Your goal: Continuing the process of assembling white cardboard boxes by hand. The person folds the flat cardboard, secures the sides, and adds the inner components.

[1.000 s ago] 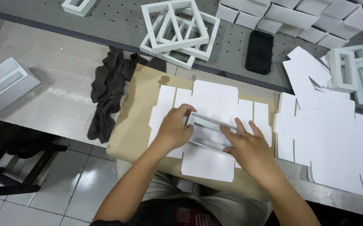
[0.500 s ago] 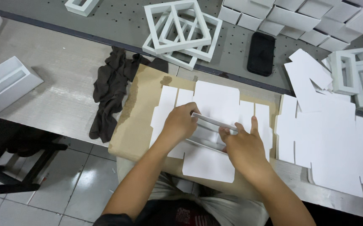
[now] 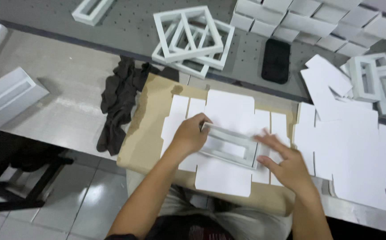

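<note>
The white rectangular frame (image 3: 228, 146) lies on the flat die-cut card (image 3: 226, 111) at table centre, left hand (image 3: 190, 133) gripping its nine o'clock end, right hand (image 3: 286, 162) spread flat at three o'clock; judged light, thin-walled, crushable, best held by its corners.

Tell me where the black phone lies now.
The black phone lies on the grey table, upper right, between the stacked white frames and the white boxes.

A crumpled dark brown cloth (image 3: 119, 104) lies on the grey counter (image 3: 59, 106). Beyond it, a heap of white rectangular frames (image 3: 193, 40) sits near a flat black phone (image 3: 276, 60). Stacked white boxes (image 3: 308, 20) line the far edge. Loose white die-cut card sheets (image 3: 353, 151) spread at right.
</note>
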